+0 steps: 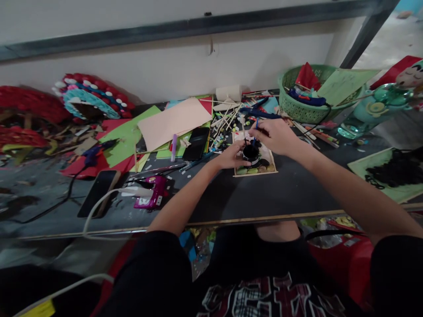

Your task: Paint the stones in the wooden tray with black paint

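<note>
My left hand (231, 155) closes its fingers on the side of a small round black container (251, 153) with a shiny rim. My right hand (276, 135) pinches a thin blue stick-like tool (257, 127) from above, its lower end at the container's dark opening; the exact kind of tool is too small to tell. Under both hands lies a small framed picture board (271, 156). Green and brown pebbles (253, 171) line its near edge, and dark pieces sit higher up on it, partly hidden by my fingers.
Coloured paper sheets (175, 121), a phone (196, 143) and loose sticks (228, 121) lie behind my left hand. A green basket (287, 105) stands at the back right. At left are a purple power strip (152, 193), its white cable and another phone (99, 193).
</note>
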`<move>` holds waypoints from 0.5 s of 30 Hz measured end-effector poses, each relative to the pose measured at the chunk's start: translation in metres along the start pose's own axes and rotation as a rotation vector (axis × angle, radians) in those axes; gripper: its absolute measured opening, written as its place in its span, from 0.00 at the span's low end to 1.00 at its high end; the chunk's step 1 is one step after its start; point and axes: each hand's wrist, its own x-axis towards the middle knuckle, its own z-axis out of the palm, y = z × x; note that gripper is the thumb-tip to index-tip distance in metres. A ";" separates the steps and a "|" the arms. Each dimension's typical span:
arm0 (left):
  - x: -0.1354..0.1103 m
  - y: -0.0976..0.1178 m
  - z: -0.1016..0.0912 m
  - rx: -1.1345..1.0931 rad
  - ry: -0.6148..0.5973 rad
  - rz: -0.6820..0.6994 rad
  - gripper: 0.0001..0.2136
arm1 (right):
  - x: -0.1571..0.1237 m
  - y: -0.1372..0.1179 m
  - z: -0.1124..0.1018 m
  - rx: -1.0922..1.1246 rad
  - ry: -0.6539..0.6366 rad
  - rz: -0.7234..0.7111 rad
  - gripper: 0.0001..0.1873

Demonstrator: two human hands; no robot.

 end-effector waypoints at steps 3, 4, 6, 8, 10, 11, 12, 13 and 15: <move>-0.002 -0.004 -0.001 0.106 0.017 -0.047 0.36 | -0.002 0.003 0.001 0.111 0.043 0.053 0.21; -0.001 -0.005 -0.001 0.145 0.026 -0.047 0.36 | -0.003 0.005 0.002 0.150 0.059 0.072 0.22; 0.000 -0.004 -0.002 0.204 0.039 -0.034 0.34 | -0.004 0.010 0.004 0.202 0.094 0.090 0.24; 0.001 -0.003 -0.002 0.231 0.056 -0.031 0.31 | -0.006 0.014 0.006 0.220 0.116 0.087 0.24; 0.001 0.000 0.000 0.221 0.082 -0.053 0.29 | -0.009 0.016 0.007 0.225 0.117 0.091 0.25; 0.000 0.001 0.000 0.207 0.100 -0.069 0.29 | -0.010 0.016 0.006 0.225 0.115 0.099 0.25; -0.001 0.004 0.000 0.197 0.123 -0.087 0.28 | -0.011 0.016 0.005 0.224 0.116 0.105 0.25; -0.003 0.007 0.000 0.195 0.150 -0.104 0.28 | -0.011 0.015 0.004 0.224 0.120 0.108 0.25; -0.007 0.014 -0.002 0.230 0.218 -0.136 0.28 | -0.010 0.013 0.000 0.229 0.132 0.093 0.23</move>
